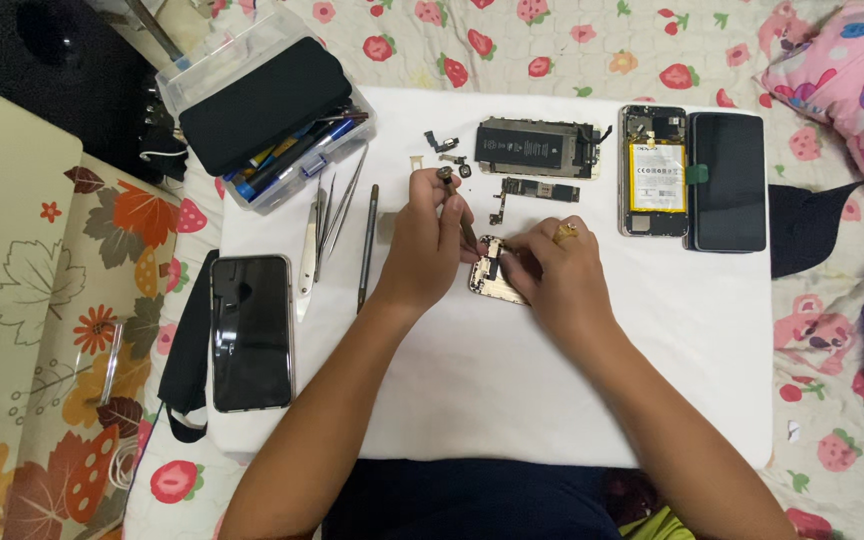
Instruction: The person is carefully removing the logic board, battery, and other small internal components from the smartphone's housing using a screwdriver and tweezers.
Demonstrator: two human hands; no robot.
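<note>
My left hand (426,243) grips a thin screwdriver (455,205), its tip down on a small opened phone frame (493,272) lying on the white board (512,380). My right hand (558,274), with a gold ring on one finger, presses on that frame from the right and covers most of it. Just beyond my hands lie a narrow circuit board (537,191), a black battery in its metal frame (534,146) and a few tiny loose parts (447,150).
An opened phone with a yellow-labelled battery (654,170) and a black screen (729,181) lie at the back right. Tweezers and metal tools (337,220) lie left of my hands, a black phone (251,332) further left, a clear tool box (270,110) behind.
</note>
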